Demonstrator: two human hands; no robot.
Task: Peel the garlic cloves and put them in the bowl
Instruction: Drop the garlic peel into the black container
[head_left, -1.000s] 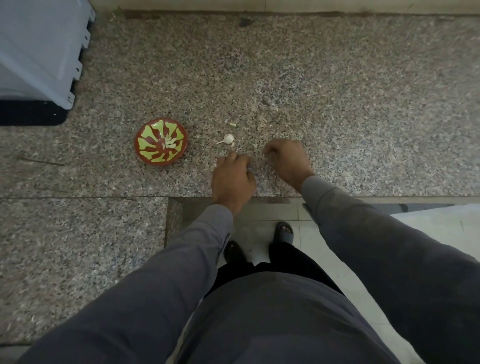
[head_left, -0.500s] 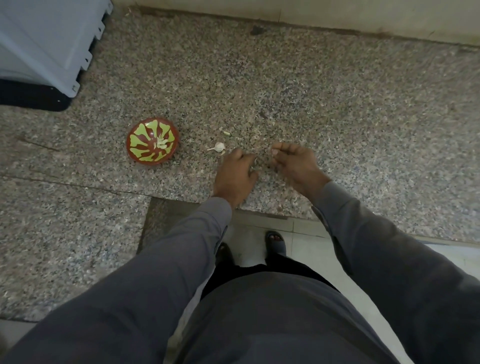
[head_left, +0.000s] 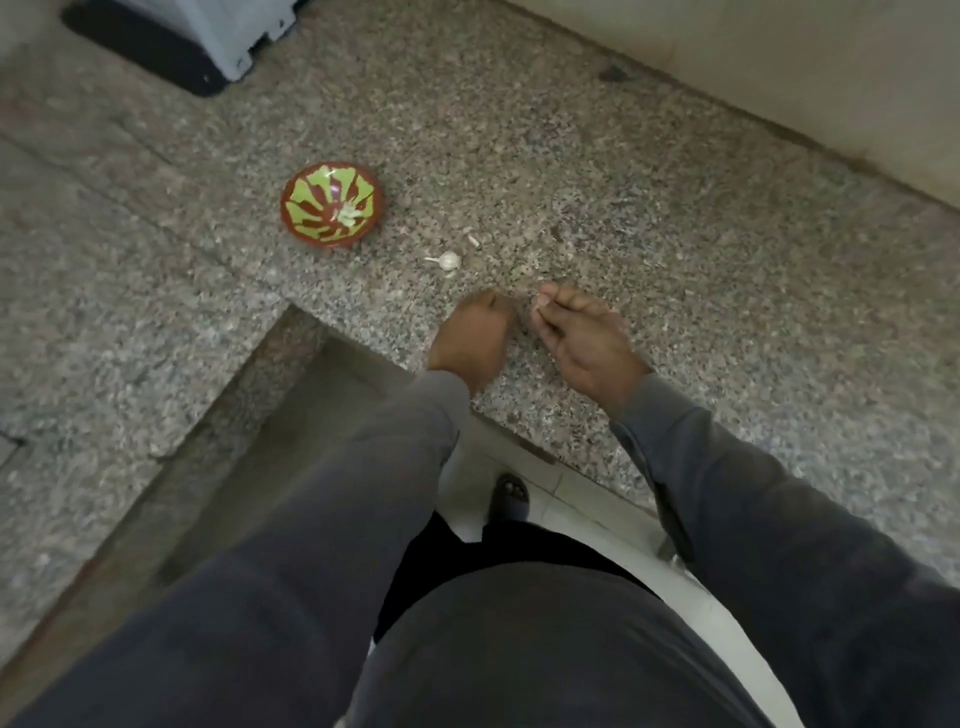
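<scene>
- One bowl (head_left: 332, 203), red with green pattern, stands on the granite desk (head_left: 675, 249); peeled pale pieces lie inside.
- One garlic bulb (head_left: 447, 260) lies between bowl and hands, stem pointing left; one loose clove (head_left: 473, 240) just beside.
- Right hand (head_left: 587, 338) fingers pinch a pale clove piece (head_left: 538, 310).
- Left hand (head_left: 470, 338) fingers curled; contents cannot be told.

A small red bowl (head_left: 332, 205) with a yellow-green leaf pattern sits upright on the speckled granite tabletop (head_left: 675, 218), holding a few pale peeled garlic cloves (head_left: 347, 214). Well to its right lies a white garlic bulb piece (head_left: 447, 259) with a thin stem, and just beyond it a small pale garlic clove (head_left: 473, 240).
</scene>
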